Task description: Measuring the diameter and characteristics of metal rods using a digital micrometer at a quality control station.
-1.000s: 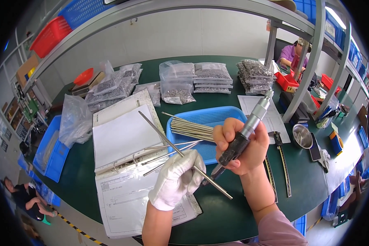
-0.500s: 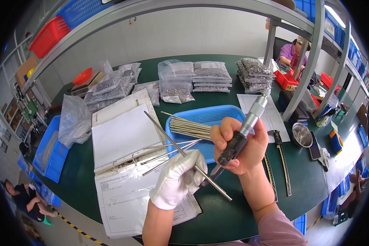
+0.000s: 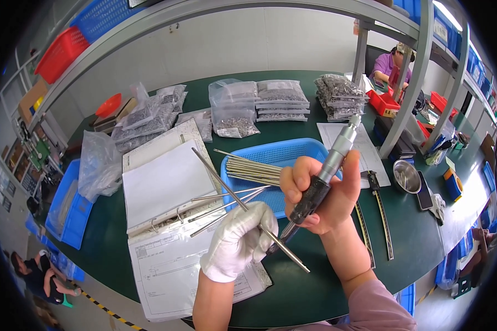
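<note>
Micrometer [image 3: 312, 199], black and silver, is gripped in the bare right hand [image 3: 332, 208], its silver barrel slanting up toward the far right corner of the counter [image 3: 309, 295]. The left hand [image 3: 238, 238], in a white glove, is closed around a thin metal rod [image 3: 226, 187]. The rod is held above the counter, one end pointing toward the far left corner, the other toward the front edge. It crosses the micrometer's lower end; whether it sits between the measuring faces I cannot tell.

Beneath the left hand, an open binder [image 3: 165, 179] with a drawing sheet [image 3: 168, 276] reaches the counter's front edge. Beyond the hands, a blue basket [image 3: 306, 151] holds a bundle of similar rods [image 3: 251, 170], while a few loose rods [image 3: 204, 224] extend from its left rim over the binder. To the right of the right hand lies a caliper [image 3: 382, 220]. Nearer the right edge are a steel bowl [image 3: 417, 175] of small parts and a phone [image 3: 424, 194]. Bags of metal parts [image 3: 283, 98] line the far edge; a blue tray [image 3: 76, 227] stands at the left edge.
</note>
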`<state>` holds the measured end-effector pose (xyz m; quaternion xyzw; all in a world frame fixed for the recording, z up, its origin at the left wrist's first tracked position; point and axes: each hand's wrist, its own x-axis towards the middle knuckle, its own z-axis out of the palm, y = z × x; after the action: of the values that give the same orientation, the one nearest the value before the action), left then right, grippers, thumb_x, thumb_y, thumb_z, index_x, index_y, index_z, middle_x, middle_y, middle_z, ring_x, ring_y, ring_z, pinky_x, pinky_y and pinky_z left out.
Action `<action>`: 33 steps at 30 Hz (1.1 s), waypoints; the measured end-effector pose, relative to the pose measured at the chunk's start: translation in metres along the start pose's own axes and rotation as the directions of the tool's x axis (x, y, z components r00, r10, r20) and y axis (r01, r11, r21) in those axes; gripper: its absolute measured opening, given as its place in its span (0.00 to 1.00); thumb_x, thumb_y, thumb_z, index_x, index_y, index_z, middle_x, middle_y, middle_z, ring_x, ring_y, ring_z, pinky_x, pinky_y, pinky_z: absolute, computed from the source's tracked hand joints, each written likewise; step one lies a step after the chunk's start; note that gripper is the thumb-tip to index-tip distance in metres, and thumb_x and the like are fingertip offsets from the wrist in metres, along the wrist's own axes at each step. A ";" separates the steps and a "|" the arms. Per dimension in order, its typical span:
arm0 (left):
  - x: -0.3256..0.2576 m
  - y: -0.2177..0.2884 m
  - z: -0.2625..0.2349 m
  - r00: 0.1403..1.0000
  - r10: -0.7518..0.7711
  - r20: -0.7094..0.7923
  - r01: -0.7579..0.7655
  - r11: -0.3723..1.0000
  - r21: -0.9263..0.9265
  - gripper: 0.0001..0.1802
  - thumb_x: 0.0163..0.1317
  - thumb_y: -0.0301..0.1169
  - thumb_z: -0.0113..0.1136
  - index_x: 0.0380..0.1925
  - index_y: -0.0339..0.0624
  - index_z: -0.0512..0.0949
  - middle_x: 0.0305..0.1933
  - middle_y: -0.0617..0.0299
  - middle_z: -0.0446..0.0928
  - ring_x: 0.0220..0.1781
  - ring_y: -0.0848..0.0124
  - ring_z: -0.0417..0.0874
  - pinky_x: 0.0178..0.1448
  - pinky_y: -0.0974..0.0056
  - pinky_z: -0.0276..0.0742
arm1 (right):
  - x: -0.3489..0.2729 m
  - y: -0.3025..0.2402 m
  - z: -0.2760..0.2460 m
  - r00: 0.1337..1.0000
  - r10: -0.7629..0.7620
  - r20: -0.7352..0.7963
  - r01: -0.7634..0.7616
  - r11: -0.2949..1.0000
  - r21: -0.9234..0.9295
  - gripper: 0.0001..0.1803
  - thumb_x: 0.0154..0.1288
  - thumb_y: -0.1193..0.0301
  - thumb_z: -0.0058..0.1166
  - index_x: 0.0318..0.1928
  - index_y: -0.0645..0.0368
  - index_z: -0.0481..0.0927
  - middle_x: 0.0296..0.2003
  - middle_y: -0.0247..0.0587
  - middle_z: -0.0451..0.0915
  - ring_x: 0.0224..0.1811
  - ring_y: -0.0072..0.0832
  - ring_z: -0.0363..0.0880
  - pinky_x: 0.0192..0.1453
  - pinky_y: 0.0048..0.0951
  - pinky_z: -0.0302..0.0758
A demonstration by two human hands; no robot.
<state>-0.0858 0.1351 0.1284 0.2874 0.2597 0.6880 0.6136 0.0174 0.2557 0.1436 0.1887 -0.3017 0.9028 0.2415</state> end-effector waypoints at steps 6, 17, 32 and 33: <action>0.001 -0.001 0.002 1.000 0.001 -0.012 -0.001 1.000 0.005 0.18 0.61 0.39 0.42 0.20 0.36 0.67 0.16 0.60 0.67 0.13 0.78 0.66 0.13 0.79 0.60 | 0.001 -0.005 0.005 0.998 0.042 -0.039 -0.042 0.999 0.001 0.41 0.52 0.35 0.25 0.25 0.67 0.69 0.23 0.49 0.68 0.09 0.21 0.57 0.08 0.16 0.57; -0.002 0.001 0.004 1.000 -0.013 -0.021 0.014 0.998 0.057 0.18 0.61 0.40 0.41 0.19 0.37 0.67 0.16 0.60 0.68 0.11 0.78 0.65 0.12 0.78 0.58 | -0.002 -0.001 -0.001 0.998 0.004 0.060 0.003 0.993 -0.114 0.40 0.51 0.34 0.30 0.26 0.66 0.65 0.25 0.47 0.66 0.08 0.19 0.58 0.10 0.16 0.61; 0.000 -0.002 0.000 1.000 -0.018 0.016 0.018 1.000 0.006 0.18 0.61 0.38 0.41 0.20 0.36 0.67 0.15 0.60 0.67 0.10 0.78 0.65 0.12 0.79 0.58 | -0.004 -0.001 0.002 0.999 -0.034 -0.016 0.032 0.993 -0.117 0.43 0.51 0.33 0.25 0.25 0.67 0.67 0.23 0.50 0.66 0.07 0.21 0.56 0.08 0.16 0.58; 0.000 -0.002 0.000 1.000 -0.019 0.014 0.019 1.000 -0.017 0.17 0.61 0.38 0.41 0.21 0.35 0.67 0.15 0.60 0.67 0.10 0.78 0.65 0.12 0.79 0.58 | -0.004 0.000 0.001 0.999 -0.048 -0.010 0.046 0.991 -0.127 0.43 0.51 0.33 0.25 0.25 0.67 0.67 0.23 0.51 0.67 0.07 0.21 0.56 0.08 0.16 0.58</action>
<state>-0.0846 0.1353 0.1265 0.2844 0.2525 0.6823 0.6243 0.0206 0.2541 0.1428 0.1740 -0.3523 0.8771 0.2763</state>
